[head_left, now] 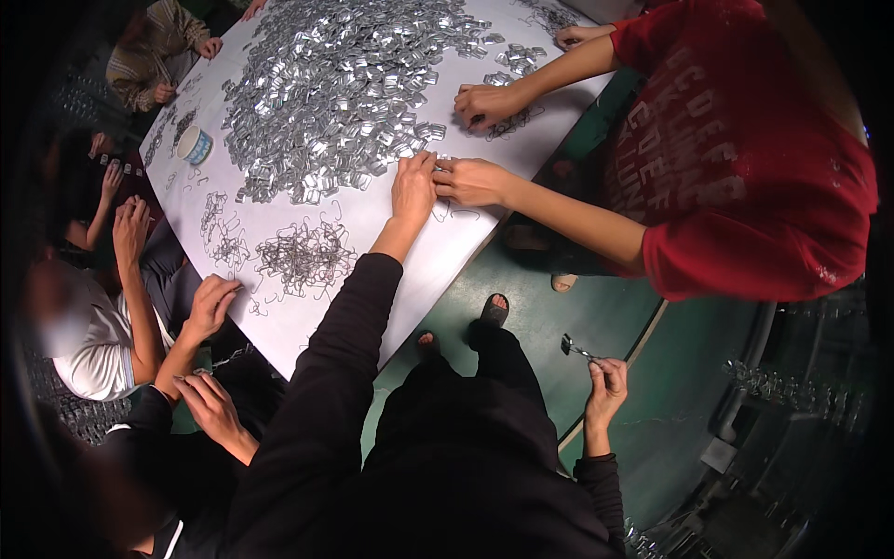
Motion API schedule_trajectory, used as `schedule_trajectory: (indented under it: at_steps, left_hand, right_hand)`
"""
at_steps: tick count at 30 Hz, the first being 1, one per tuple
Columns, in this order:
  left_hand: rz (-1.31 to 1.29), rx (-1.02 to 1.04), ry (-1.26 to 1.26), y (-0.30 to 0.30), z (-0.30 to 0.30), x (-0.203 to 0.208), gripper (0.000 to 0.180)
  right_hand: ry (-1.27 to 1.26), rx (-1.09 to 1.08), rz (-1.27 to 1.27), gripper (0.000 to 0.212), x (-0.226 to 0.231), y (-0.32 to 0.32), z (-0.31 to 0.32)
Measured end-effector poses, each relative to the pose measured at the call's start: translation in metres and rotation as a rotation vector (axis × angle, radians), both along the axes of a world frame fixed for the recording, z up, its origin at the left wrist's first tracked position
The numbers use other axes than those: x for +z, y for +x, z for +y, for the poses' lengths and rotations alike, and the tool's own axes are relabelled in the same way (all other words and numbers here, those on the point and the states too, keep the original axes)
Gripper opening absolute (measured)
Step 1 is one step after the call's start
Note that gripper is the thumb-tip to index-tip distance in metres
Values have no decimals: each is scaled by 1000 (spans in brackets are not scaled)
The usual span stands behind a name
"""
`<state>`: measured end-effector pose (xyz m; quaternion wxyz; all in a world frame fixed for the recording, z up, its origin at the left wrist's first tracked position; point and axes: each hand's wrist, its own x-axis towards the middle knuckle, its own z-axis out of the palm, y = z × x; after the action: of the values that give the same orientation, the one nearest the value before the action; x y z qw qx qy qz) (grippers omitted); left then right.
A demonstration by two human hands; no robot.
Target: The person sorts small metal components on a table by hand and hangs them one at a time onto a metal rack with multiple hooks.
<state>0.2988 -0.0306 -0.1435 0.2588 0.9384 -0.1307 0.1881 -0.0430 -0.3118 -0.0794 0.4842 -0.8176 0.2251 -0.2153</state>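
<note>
My left hand (413, 191) reaches over the table to the near right edge of a big heap of shiny metal clips (335, 84). Its fingers are closed at the tips, and what they pinch is hidden beside a co-worker's hand (473, 181) that touches or nearly touches it. Low on the right, away from the table, my right hand (607, 387) is closed on a small metal clip piece (577, 348) with a thin stem and a dark end. A tangle of bent wire hooks (305, 258) lies on the white tabletop, left of my left forearm.
A person in a red shirt (736, 158) works close on my right. Other people's hands (212, 306) are along the left edge of the white table (419, 279). A paper cup (195, 146) stands by the heap. Hanging metal parts (792, 391) are at the far right.
</note>
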Motion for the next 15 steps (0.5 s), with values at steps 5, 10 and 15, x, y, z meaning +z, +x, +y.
schedule_trajectory:
  at_steps: [5, 10, 15]
  left_hand:
    - [80, -10, 204, 20, 12, -1, 31]
    - [-69, -61, 308, 26, 8, -2, 21]
    - [-92, 1, 277, 26, 9, -16, 27]
  right_hand:
    - [-128, 468, 86, 10, 15, 72, 8]
    - [-189, 775, 32, 13, 23, 117, 19]
    - [-174, 887, -109, 10, 24, 134, 22]
